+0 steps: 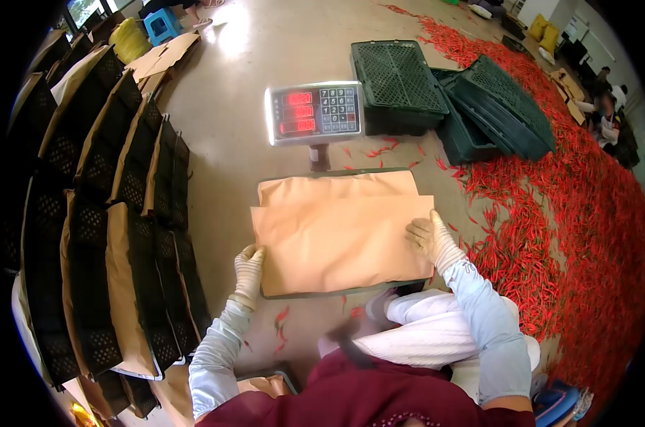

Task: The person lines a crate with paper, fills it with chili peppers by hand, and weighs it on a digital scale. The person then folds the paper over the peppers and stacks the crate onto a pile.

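Note:
A sheet of brown paper (337, 242) lies over a dark green crate (322, 292) in front of me, with more brown paper (337, 187) showing behind it. My left hand (249, 269), in a pale glove, is closed on the sheet's left edge. Spread over the right edge of the same sheet is my gloved right hand (429, 237), its fingers lying flat on the paper. Just beyond the crate stands a scale display (315, 114) with lit red digits. What lies under the paper is hidden.
Stacked black crates (87, 270) lined with brown paper fill the left side. Green crates (401, 82) stand beyond at the right. A large spread of red chillies (586, 235) covers the right floor. People (607, 107) sit at the far right.

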Demonstrator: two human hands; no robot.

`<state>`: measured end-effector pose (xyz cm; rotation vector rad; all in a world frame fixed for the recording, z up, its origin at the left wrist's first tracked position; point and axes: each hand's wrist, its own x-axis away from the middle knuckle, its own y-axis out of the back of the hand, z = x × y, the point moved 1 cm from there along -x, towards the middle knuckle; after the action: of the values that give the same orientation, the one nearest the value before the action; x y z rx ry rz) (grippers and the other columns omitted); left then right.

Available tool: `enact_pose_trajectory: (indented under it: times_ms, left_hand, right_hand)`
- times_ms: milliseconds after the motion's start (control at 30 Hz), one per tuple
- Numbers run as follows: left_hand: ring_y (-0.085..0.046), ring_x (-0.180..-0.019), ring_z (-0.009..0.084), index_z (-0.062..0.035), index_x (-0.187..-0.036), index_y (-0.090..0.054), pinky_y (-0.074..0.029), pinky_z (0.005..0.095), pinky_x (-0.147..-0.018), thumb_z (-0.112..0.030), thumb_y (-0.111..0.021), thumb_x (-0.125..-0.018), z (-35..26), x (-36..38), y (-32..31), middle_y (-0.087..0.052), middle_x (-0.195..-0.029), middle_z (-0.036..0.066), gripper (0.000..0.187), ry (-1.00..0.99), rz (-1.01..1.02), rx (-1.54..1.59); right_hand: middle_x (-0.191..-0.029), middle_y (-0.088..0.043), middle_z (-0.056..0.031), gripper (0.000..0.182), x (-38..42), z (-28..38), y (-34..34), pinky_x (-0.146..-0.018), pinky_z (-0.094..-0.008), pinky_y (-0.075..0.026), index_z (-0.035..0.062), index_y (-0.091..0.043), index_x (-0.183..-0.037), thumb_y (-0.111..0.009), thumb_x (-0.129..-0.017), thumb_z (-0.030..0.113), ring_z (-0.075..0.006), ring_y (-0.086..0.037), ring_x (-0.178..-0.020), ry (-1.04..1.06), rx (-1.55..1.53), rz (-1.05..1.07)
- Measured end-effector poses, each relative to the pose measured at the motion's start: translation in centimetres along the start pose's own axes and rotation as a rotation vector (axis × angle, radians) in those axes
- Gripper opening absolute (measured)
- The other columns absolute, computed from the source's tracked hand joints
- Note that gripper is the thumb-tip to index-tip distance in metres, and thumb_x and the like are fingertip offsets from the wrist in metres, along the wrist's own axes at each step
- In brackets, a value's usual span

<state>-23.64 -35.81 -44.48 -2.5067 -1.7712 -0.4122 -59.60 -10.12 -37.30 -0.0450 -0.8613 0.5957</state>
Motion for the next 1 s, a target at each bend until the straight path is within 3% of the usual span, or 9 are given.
enact_pose_trajectory:
  times_ms: [167, 233, 267, 400, 467, 700, 800, 867, 1000]
  left_hand:
    - [-0.058, -0.071, 0.0126, 0.0018, -0.093, -0.067, -0.048, 0.0274, -0.066, -0.011, -0.067, -0.083, -1.5, 0.3, -0.1, -0.067, -0.082, 0.007, 0.016, -0.078, -0.054, -0.262]
    - [-0.061, -0.072, 0.0197, 0.0008, -0.089, -0.067, -0.049, 0.0324, -0.066, -0.013, -0.07, -0.08, -2.2, 1.0, 0.0, -0.065, -0.085, 0.01, 0.017, -0.33, -0.178, -0.518]
    - [-0.06, -0.078, 0.0274, -0.0005, -0.084, -0.067, -0.049, 0.0377, -0.071, -0.017, -0.072, -0.076, -2.6, 1.1, 0.0, -0.062, -0.086, 0.013, 0.019, -0.293, -0.173, -0.557]
    - [-0.056, -0.09, 0.0328, -0.0019, -0.084, -0.066, -0.045, 0.0415, -0.083, -0.025, -0.074, -0.074, -2.8, 1.2, 0.3, -0.062, -0.092, 0.014, 0.026, -0.443, -0.228, -0.683]
    - [-0.056, -0.09, 0.0329, -0.0018, -0.085, -0.065, -0.045, 0.0415, -0.083, -0.025, -0.074, -0.074, -2.6, 1.2, 0.3, -0.061, -0.093, 0.014, 0.027, -0.473, -0.247, -0.675]
    - [-0.055, -0.09, 0.0321, -0.0016, -0.088, -0.064, -0.045, 0.0408, -0.082, -0.025, -0.075, -0.074, -3.3, 1.7, 0.4, -0.06, -0.094, 0.014, 0.029, -0.504, -0.264, -0.629]
    - [-0.055, -0.089, 0.0319, -0.0017, -0.088, -0.064, -0.045, 0.0406, -0.081, -0.024, -0.075, -0.074, -3.2, 1.7, 0.6, -0.06, -0.094, 0.014, 0.029, -0.525, -0.263, -0.636]
    - [-0.056, -0.089, 0.0317, -0.0018, -0.088, -0.064, -0.045, 0.0405, -0.08, -0.024, -0.074, -0.074, -2.9, 1.6, 0.7, -0.061, -0.094, 0.014, 0.028, -0.54, -0.262, -0.636]
    - [-0.055, -0.088, 0.0312, -0.0016, -0.086, -0.064, -0.046, 0.04, -0.079, -0.023, -0.074, -0.074, -2.6, 1.4, 0.7, -0.06, -0.092, 0.014, 0.027, -0.54, -0.26, -0.585]
  right_hand:
    - [-0.092, -0.066, -0.0045, 0.048, 0.8, 0.5, 0.5, -0.063, -0.0279, -0.045, 0.0082, -0.061, -0.114, -0.053, -0.091, 0.05, -0.0134, -0.057, -0.069, 0.198, 0.232, -0.187]
    - [-0.088, -0.066, -0.0036, 0.045, 1.2, 0.7, 0.7, -0.059, -0.0274, -0.045, 0.0077, -0.062, -0.112, -0.054, -0.091, 0.047, -0.0118, -0.057, -0.064, 0.247, 0.249, -0.205]
    - [-0.084, -0.066, -0.0028, 0.043, 1.3, 0.7, 0.8, -0.055, -0.0268, -0.045, 0.0073, -0.062, -0.11, -0.054, -0.09, 0.044, -0.0102, -0.056, -0.059, 0.299, 0.267, -0.22]
    - [-0.086, -0.066, -0.0041, 0.041, 1.3, 1.0, 1.2, -0.054, -0.0257, -0.046, 0.007, -0.063, -0.111, -0.055, -0.09, 0.041, -0.0103, -0.057, -0.058, 0.348, 0.302, -0.256]
    - [-0.08, -0.062, -0.0015, 0.037, 1.2, 1.2, 1.4, -0.054, -0.0258, -0.042, 0.0093, -0.065, -0.103, -0.058, -0.085, 0.041, -0.0101, -0.052, -0.058, 0.391, 0.265, -0.241]
    - [-0.078, -0.062, -0.0007, 0.035, 2.3, 1.6, 0.7, -0.05, -0.024, -0.041, 0.0087, -0.065, -0.103, -0.057, -0.086, 0.038, -0.0085, -0.051, -0.053, 0.458, 0.306, -0.266]
    - [-0.081, -0.064, -0.0026, 0.038, 2.2, 1.6, 1.1, -0.053, -0.0242, -0.047, 0.0073, -0.064, -0.111, -0.056, -0.09, 0.038, -0.0093, -0.057, -0.056, 0.456, 0.335, -0.227]
    - [-0.075, -0.061, -0.0002, 0.033, 2.4, 1.7, 0.7, -0.049, -0.0234, -0.041, 0.0089, -0.065, -0.102, -0.058, -0.087, 0.036, -0.0077, -0.051, -0.052, 0.448, 0.287, -0.265]
    - [-0.075, -0.06, -0.0005, 0.032, 3.1, 1.8, 0.2, -0.049, -0.0235, -0.04, 0.0086, -0.065, -0.101, -0.059, -0.086, 0.036, -0.0078, -0.05, -0.051, 0.473, 0.294, -0.29]
